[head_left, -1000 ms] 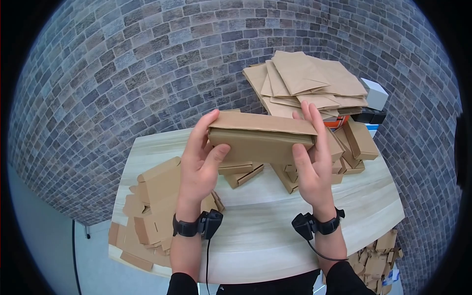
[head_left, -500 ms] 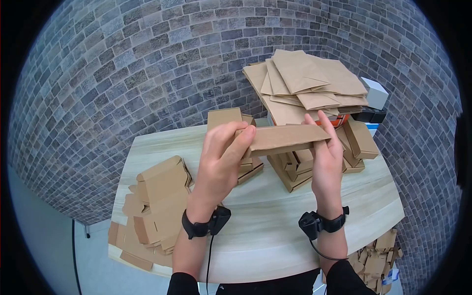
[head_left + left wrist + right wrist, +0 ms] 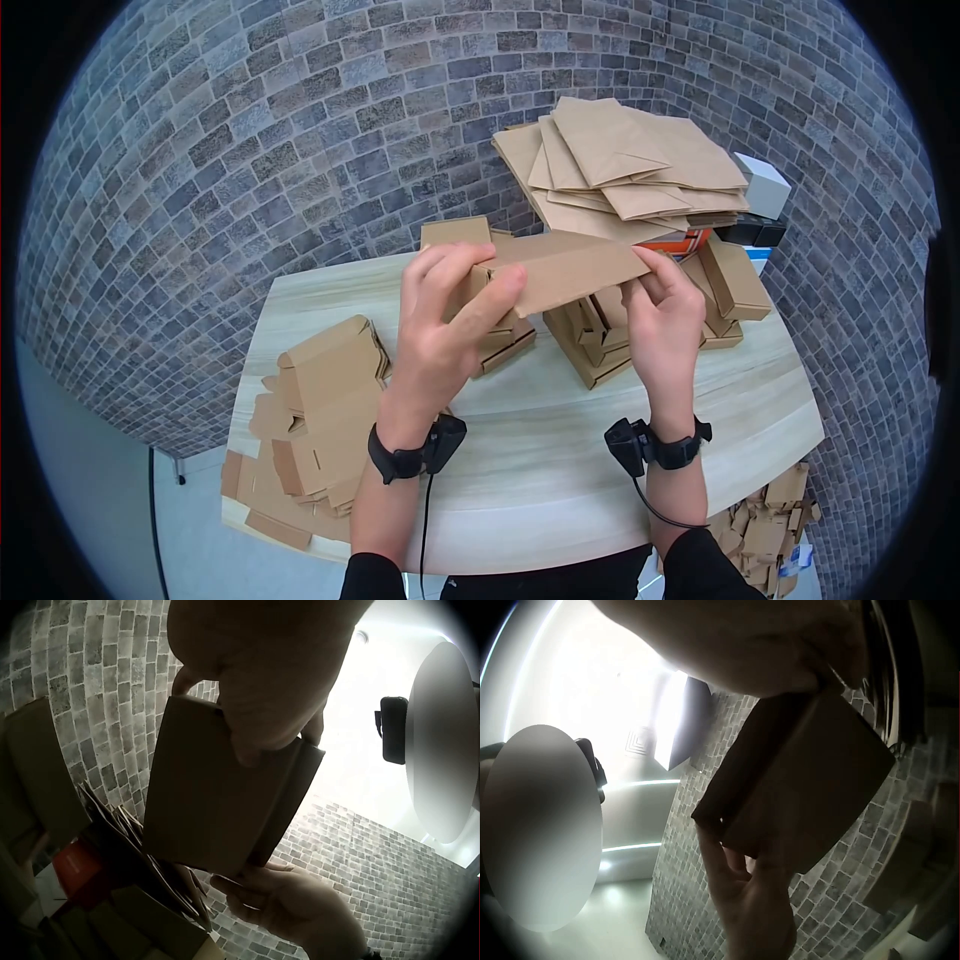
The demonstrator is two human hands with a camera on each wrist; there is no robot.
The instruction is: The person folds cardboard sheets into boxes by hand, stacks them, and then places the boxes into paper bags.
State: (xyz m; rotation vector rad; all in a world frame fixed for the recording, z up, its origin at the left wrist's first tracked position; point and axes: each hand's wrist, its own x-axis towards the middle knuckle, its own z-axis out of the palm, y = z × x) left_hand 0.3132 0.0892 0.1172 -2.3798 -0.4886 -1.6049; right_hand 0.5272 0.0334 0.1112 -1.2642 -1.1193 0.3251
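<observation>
A brown cardboard box (image 3: 575, 268) is held up above the table between both hands, its broad flap facing up in the head view. My left hand (image 3: 440, 325) grips the left end, with thumb and fingers spread on either side of the corner. At the right end, my right hand (image 3: 668, 315) pinches the box near its corner with curled fingers. The left wrist view shows the box (image 3: 214, 795) dark from below, with the right hand (image 3: 289, 904) at its lower edge. In the right wrist view the left hand (image 3: 754, 907) holds the lower corner.
Flattened cardboard blanks (image 3: 325, 420) lie on the table's left side. Folded boxes (image 3: 590, 350) are piled behind the hands, under and beside stacked brown paper bags (image 3: 640, 165). Cardboard scraps (image 3: 765, 535) lie on the floor at right. A brick-patterned wall (image 3: 330, 130) stands behind.
The box has tilted so its front face has turned out of view and its flap shows. My left hand has shifted its hold to the corner; my right fingers have curled in.
</observation>
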